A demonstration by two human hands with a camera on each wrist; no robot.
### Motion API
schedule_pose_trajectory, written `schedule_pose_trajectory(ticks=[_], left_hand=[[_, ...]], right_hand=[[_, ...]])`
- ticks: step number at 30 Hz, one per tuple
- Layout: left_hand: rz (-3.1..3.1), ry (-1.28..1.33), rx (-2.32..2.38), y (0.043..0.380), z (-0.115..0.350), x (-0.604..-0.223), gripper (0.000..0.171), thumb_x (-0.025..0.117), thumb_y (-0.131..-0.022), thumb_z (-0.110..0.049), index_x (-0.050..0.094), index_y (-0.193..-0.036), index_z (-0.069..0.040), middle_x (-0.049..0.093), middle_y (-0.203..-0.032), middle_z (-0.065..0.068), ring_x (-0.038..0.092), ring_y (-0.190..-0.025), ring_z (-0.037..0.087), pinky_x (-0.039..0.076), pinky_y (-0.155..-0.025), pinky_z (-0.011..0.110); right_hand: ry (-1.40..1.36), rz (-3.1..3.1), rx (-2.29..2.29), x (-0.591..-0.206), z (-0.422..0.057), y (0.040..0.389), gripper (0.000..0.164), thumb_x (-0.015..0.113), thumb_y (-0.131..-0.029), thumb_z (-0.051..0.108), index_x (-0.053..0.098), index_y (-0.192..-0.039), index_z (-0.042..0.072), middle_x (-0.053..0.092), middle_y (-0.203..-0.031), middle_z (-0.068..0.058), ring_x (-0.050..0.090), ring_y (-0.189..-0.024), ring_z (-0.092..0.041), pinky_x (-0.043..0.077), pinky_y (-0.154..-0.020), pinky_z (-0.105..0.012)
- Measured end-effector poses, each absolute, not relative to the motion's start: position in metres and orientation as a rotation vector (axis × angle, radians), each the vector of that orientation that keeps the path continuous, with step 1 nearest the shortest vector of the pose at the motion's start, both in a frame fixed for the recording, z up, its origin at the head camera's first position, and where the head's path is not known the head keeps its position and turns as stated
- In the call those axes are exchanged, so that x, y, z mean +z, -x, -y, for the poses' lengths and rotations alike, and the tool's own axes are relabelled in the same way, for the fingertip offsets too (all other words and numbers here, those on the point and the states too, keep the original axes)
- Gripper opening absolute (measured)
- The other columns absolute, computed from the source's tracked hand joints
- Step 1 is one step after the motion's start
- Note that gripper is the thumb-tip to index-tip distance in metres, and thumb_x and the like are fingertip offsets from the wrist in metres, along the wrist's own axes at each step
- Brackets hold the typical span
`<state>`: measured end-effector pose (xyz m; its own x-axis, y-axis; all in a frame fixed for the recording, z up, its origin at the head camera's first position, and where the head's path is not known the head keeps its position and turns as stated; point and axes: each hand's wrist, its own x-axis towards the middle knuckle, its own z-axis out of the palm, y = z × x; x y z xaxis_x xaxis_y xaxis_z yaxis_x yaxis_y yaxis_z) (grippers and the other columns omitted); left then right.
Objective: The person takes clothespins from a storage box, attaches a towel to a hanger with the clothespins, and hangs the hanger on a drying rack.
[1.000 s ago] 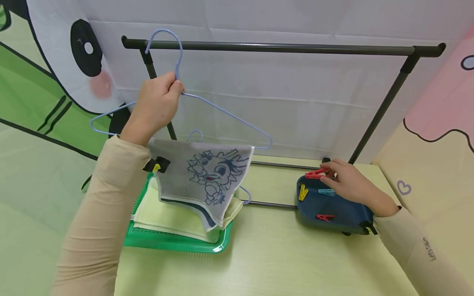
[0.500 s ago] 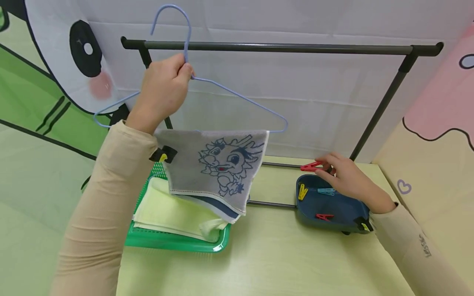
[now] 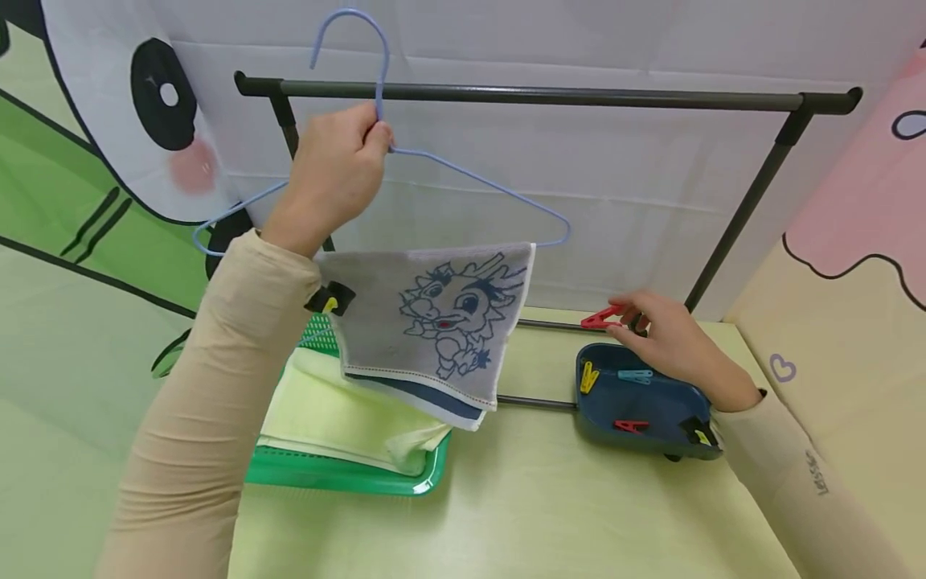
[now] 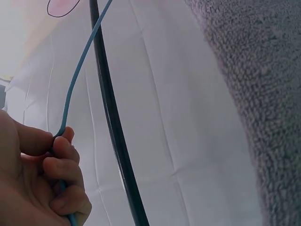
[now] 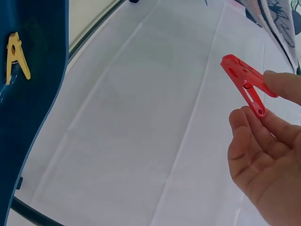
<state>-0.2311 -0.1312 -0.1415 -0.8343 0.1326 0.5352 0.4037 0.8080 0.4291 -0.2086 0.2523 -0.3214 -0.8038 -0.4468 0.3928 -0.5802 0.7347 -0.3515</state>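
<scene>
My left hand (image 3: pixel 336 173) grips a light-blue wire hanger (image 3: pixel 470 173) just below its hook, which rises above the rack's bar in the head view. From the hanger's lower wire hangs a grey towel (image 3: pixel 376 314) with a blue cartoon dragon. In the left wrist view, curled fingers (image 4: pixel 66 172) wrap the wire, and the towel's edge fills the right side. My right hand (image 3: pixel 669 342) pinches a red clothespin (image 3: pixel 599 318) between thumb and fingers, above the far side of a dark blue tray. Close up, the clothespin (image 5: pixel 247 84) points away from the fingertips.
A black rack bar (image 3: pixel 550 94) spans the back. Folded yellow cloth (image 3: pixel 340 410) lies in a green basket (image 3: pixel 347 481) below the towel. The blue tray (image 3: pixel 651 442) at right holds a yellow clothespin (image 3: pixel 589 376), a blue one (image 3: pixel 634 376) and another red one (image 3: pixel 631 426).
My left hand has raised the hanger and towel and shifted them right, lifting the hook above the bar. My right hand has lifted the red clothespin off the tray, moving slightly left.
</scene>
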Motion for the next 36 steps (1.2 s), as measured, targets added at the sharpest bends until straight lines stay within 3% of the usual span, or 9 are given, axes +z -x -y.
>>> schedule_pose_trajectory(ticks=[10, 17, 27, 36], left_hand=[[2.566, 0.436, -0.810, 0.243, 0.134, -0.155, 0.034, 0.034, -0.102, -0.023, 0.062, -0.099, -0.003, 0.048, -0.071, 0.009, 0.040, -0.061, 0.022, 0.031, -0.053, 0.031], [2.584, 0.466, -0.838, 0.247, 0.132, -0.160, 0.033, 0.035, -0.102, -0.023, 0.062, -0.098, -0.004, 0.054, -0.078, 0.008, 0.042, -0.063, 0.022, 0.033, -0.055, 0.031], [2.593, 0.507, -0.890, 0.255, 0.126, -0.173, 0.030, 0.037, -0.102, -0.021, 0.061, -0.095, -0.004, 0.057, -0.082, 0.010, 0.043, -0.064, 0.023, 0.033, -0.057, 0.032], [2.601, 0.551, -0.899, 0.259, 0.118, -0.192, 0.029, 0.038, -0.102, -0.021, 0.060, -0.091, -0.005, 0.059, -0.082, 0.010, 0.043, -0.062, 0.024, 0.034, -0.056, 0.033]], right_hand=[[-0.872, 2.590, 0.650, -0.317, -0.241, 0.209, 0.038, 0.071, -0.085, 0.012, 0.061, -0.120, 0.001, 0.063, -0.102, -0.009, 0.059, -0.077, -0.019, 0.049, -0.063, -0.036], [-0.911, 2.502, 0.645, -0.308, -0.231, 0.211, 0.044, 0.072, -0.084, 0.007, 0.058, -0.124, -0.001, 0.063, -0.103, -0.010, 0.059, -0.076, -0.016, 0.048, -0.061, -0.033], [-0.949, 2.359, 0.640, -0.300, -0.218, 0.215, 0.043, 0.081, -0.074, 0.010, 0.064, -0.112, -0.001, 0.065, -0.097, -0.010, 0.061, -0.074, -0.019, 0.050, -0.061, -0.035], [-0.996, 2.323, 0.659, -0.296, -0.210, 0.215, 0.043, 0.080, -0.075, 0.011, 0.065, -0.113, -0.001, 0.068, -0.100, -0.010, 0.064, -0.076, -0.022, 0.048, -0.055, -0.030]])
